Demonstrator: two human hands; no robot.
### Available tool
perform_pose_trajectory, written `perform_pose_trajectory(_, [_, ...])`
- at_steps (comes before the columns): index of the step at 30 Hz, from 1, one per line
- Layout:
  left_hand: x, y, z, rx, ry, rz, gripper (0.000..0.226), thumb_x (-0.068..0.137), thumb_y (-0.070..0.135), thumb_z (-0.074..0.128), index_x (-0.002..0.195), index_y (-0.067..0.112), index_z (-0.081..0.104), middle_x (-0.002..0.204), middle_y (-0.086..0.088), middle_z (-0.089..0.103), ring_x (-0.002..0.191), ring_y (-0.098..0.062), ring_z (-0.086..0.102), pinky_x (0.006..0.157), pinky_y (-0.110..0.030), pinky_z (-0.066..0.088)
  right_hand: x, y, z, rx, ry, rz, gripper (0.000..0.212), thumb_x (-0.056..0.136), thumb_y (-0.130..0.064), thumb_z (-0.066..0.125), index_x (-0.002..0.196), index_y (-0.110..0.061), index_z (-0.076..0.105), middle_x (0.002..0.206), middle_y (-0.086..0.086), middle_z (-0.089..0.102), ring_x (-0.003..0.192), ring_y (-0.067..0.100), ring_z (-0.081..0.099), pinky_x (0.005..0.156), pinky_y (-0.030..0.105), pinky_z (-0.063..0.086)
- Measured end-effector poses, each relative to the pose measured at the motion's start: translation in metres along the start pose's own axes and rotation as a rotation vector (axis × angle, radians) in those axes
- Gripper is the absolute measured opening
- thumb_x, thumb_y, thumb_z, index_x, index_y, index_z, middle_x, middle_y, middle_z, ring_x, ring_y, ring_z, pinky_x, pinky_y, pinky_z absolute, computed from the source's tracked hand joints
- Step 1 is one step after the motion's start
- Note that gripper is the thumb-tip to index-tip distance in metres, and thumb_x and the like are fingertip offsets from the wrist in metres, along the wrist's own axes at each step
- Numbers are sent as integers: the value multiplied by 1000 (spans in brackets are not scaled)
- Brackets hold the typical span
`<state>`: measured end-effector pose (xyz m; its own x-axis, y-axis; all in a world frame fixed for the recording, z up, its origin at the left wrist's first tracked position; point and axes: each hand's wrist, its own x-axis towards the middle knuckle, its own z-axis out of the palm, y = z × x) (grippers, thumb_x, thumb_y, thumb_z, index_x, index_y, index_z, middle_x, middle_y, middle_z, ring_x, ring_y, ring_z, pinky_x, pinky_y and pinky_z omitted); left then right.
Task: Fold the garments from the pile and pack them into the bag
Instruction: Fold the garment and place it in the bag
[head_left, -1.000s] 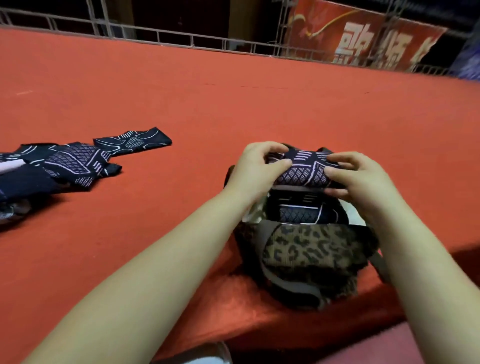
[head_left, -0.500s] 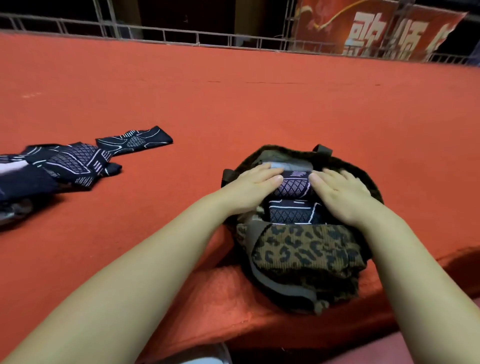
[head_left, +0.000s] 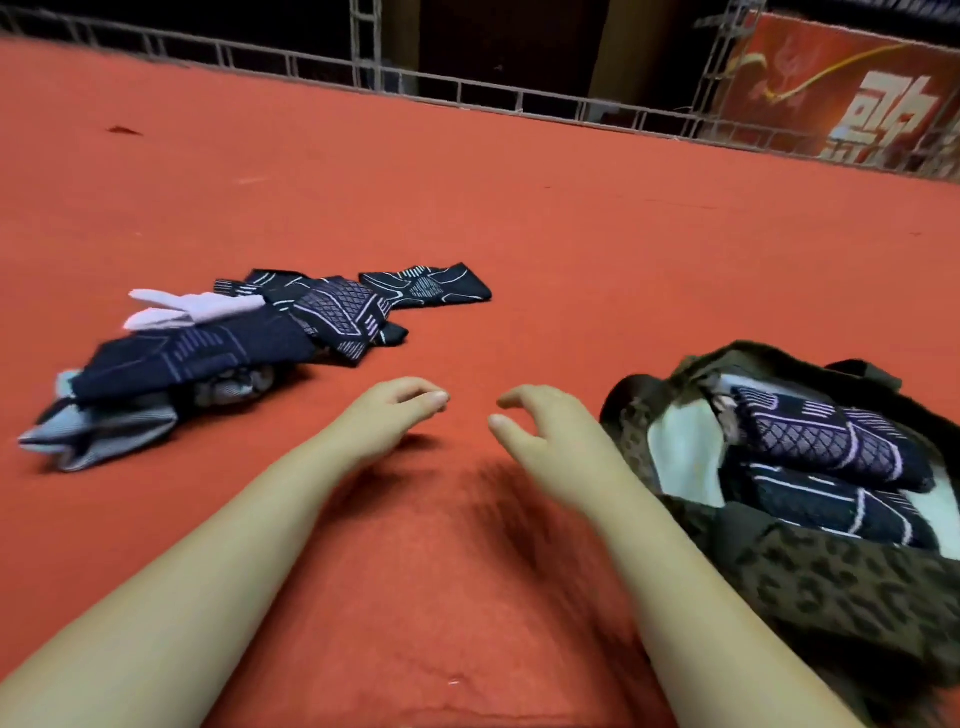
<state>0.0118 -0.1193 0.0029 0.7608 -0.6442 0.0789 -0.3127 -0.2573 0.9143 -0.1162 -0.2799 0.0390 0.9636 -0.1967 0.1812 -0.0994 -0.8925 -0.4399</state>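
Left hand (head_left: 387, 415) and right hand (head_left: 540, 423) at frame centre, forearms extended over red carpet (head_left: 519, 234), fingers loosely curled, holding nothing

The red carpet (head_left: 519, 218) reads as matt felt-like cloth, slightly fuzzy, with a faint woven grain showing toward its near edge. On its left side, the pile of garments (head_left: 249, 343) is soft knit cloth, dark and matt, with pale printed lines; the grey pieces at the bottom of it look a touch silkier, though blur makes that hard to judge. At the near right edge, the bag (head_left: 841, 577) is a napped, ribbed fabric in leopard print, dull rather than shiny, with a smooth pale lining. The folded garments (head_left: 826, 441) inside are the same matt patterned knit. Along the far edge, the railing (head_left: 467, 93) looks like bare grey metal.
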Motion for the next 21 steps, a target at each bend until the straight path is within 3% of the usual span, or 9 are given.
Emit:
perform_pose_trajectory(3, [-6, -43, -47, -15, 147, -46, 25, 76, 46, 52, 81, 25, 64, 88, 5, 69, 86, -12, 61, 83, -32, 46, 33, -17, 51, 250, -91, 122, 28, 93, -32, 54, 116, -17, 61, 121, -1, 62, 115, 14, 54, 98, 27, 39])
perform_pose_trajectory(6, [-13, -67, -79, -84, 280, -41, 34, 68, 54, 51, 78, 25, 63, 75, 12, 69, 74, -1, 62, 65, -22, 48, 64, -30, 87, 435, -80, 162, 19, 93, -28, 55, 107, -18, 63, 109, -5, 63, 105, 10, 56, 93, 25, 41])
perform_pose_trajectory(9, [-15, -77, -96, -240, 497, 42, 42, 63, 58, 45, 68, 17, 57, 61, 4, 61, 50, 0, 52, 43, -13, 35, 99, -51, 109, 571, -53, 191, 9, 94, -26, 54, 92, -21, 62, 97, -5, 63, 89, 8, 57, 78, 24, 40])
perform_pose_trajectory(12, [-13, -76, -104, -284, 649, 140, 41, 71, 53, 42, 60, 14, 48, 57, -2, 49, 42, -2, 41, 43, -13, 31, 136, -80, 126, 843, -70, 304, 14, 95, -31, 52, 85, -23, 58, 88, -4, 62, 75, 13, 58, 58, 27, 45])
perform_pose_trajectory(17, [-17, -83, -103, -161, 661, 244, 38, 78, 47, 41, 55, 16, 44, 52, 3, 44, 46, -1, 38, 51, -20, 33, 181, -121, 149, 888, -212, 341, 27, 94, -46, 48, 88, -21, 52, 77, -5, 54, 74, 22, 56, 60, 27, 42])
perform_pose_trajectory(21, [-18, -82, -104, -116, 656, 270, 36, 81, 44, 42, 54, 19, 43, 50, 5, 43, 48, -2, 38, 53, -25, 34, 186, -132, 161, 881, -293, 287, 27, 88, -43, 59, 79, -19, 51, 66, 1, 54, 58, 21, 52, 47, 24, 27])
